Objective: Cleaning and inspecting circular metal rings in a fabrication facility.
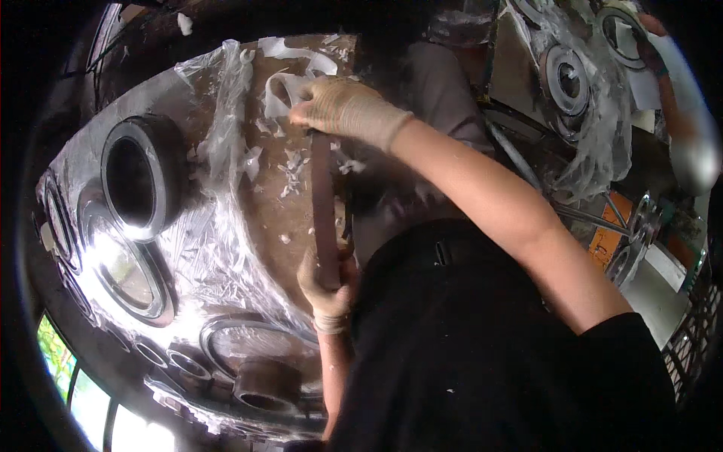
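Observation:
A dark brown band [324, 203] stands on edge over the table, perhaps a ring seen from its side. My left hand [325, 290], in a thin pale glove with bare fingertips, grips its near end. At the far end, my right hand [343, 109], gloved likewise, is curled with fingers pressed together. Whatever those fingers pinch is hidden. A white curled strip [280, 89] touches or lies just beside the right fingertips. Small white shavings [292, 172] are scattered on the brown board [263, 211] under and left of the band.
Left on the plastic-covered tabletop [218, 248] stand a thick black ring [139, 177], a wide ring [124, 264] and several more rings. Crumpled clear film [230, 113] edges the board. At right are a wrapped ring [565, 79], hanging plastic [602, 143] and an orange piece [608, 226].

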Action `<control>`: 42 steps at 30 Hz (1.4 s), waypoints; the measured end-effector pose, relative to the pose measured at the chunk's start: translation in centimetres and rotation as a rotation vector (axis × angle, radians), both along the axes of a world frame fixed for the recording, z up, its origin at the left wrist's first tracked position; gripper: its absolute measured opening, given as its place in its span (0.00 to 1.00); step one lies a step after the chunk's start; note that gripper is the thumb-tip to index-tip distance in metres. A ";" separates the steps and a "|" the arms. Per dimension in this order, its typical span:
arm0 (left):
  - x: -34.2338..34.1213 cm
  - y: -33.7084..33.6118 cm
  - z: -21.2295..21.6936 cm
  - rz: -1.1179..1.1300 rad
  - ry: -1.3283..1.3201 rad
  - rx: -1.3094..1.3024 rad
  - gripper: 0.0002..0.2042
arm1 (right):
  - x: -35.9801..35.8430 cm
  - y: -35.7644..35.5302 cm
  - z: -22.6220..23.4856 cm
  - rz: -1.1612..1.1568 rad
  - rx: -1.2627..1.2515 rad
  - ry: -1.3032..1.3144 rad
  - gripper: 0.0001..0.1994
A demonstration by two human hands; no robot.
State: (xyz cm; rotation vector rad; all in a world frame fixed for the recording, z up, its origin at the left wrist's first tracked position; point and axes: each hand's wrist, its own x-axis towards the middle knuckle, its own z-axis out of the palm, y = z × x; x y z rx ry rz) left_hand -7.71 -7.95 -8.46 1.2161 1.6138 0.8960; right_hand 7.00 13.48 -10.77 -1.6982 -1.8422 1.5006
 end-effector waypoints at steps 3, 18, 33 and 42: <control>-1.7 -1.3 -1.0 -0.106 0.101 0.032 0.17 | -0.4 0.3 -10.2 0.099 0.063 0.140 0.17; 1.7 0.7 2.4 0.206 0.094 -0.063 0.11 | 1.7 -2.0 -5.0 -0.039 -0.141 0.149 0.21; 2.3 5.1 0.2 -0.019 -0.896 -0.280 0.31 | 6.3 -7.0 4.5 -0.052 -0.239 0.413 0.43; 2.9 4.6 -1.5 -0.104 -0.337 -0.049 0.09 | 6.3 -9.0 2.3 -0.017 -0.287 0.443 0.40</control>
